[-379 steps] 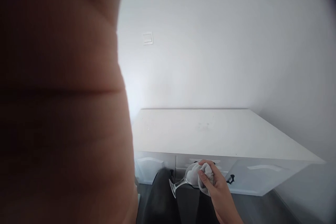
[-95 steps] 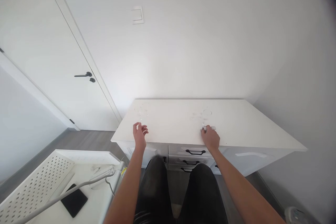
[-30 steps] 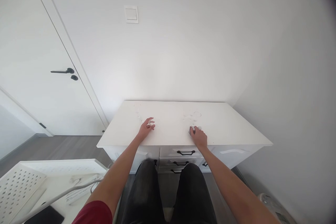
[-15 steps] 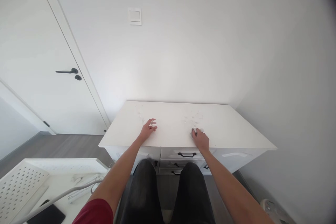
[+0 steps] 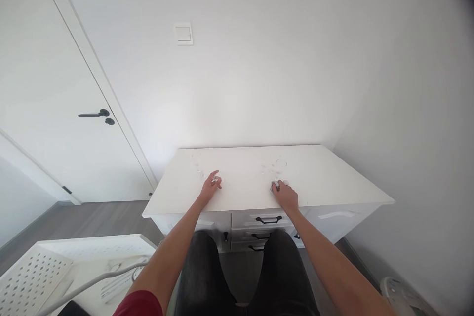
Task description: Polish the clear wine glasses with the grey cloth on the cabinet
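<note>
White tabletop (image 5: 326, 177) of a drawer unit against the wall. Right hand (image 5: 286, 195) rests on it near the front edge, fingers (image 5: 277, 186) closed on a grey cloth (image 5: 274, 187). Left hand (image 5: 210, 186) lies well to the left, fingers loosely apart, touching a clear glass (image 5: 214, 178). More glasses (image 5: 280, 163) stand just behind the cloth.

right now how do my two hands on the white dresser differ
The left hand touches a clear glass with fingers partly spread; the right hand is closed over a small grey cloth. The left hand sits nearer the dresser's left end, the right hand near its middle, above the black drawer handle. Both rest on the dresser top with arms stretched forward.
</note>
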{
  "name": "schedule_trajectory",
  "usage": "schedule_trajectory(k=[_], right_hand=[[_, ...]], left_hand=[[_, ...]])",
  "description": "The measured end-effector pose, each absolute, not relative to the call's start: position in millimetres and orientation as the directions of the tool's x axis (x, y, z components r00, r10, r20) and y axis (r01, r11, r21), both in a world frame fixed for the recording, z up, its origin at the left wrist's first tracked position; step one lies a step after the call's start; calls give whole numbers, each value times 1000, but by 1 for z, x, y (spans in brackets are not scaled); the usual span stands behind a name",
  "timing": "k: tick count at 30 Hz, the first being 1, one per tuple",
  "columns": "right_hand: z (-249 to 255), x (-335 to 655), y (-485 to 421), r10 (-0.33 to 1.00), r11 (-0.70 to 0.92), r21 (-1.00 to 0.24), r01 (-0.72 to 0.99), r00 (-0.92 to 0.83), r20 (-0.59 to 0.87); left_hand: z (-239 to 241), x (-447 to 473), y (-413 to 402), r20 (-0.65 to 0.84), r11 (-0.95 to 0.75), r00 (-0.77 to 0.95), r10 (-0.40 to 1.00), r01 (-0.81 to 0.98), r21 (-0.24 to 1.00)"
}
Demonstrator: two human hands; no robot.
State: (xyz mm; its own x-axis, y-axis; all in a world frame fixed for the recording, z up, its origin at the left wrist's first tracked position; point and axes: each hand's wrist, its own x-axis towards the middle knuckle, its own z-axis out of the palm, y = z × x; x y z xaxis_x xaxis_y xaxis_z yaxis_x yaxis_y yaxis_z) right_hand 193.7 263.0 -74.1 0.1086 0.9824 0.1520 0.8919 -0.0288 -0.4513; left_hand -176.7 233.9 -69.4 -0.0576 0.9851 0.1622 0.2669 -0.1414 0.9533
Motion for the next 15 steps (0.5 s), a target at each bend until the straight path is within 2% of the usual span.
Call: schedule_trajectory(k=[4,9,15], right_hand=[[-73,184,252,978,92,-580,810,35,204],[-71,121,254,943,332,-740,585,-211,256],[-68,45,294,924,382,-831,404,-142,355]], left_hand=[[-70,-176,233,181,-160,-74,981,227,961],[-75,-177,236,175,-155,-83,981,211,965],[-75,-175,236,162,-137,-74,984,269,953]])
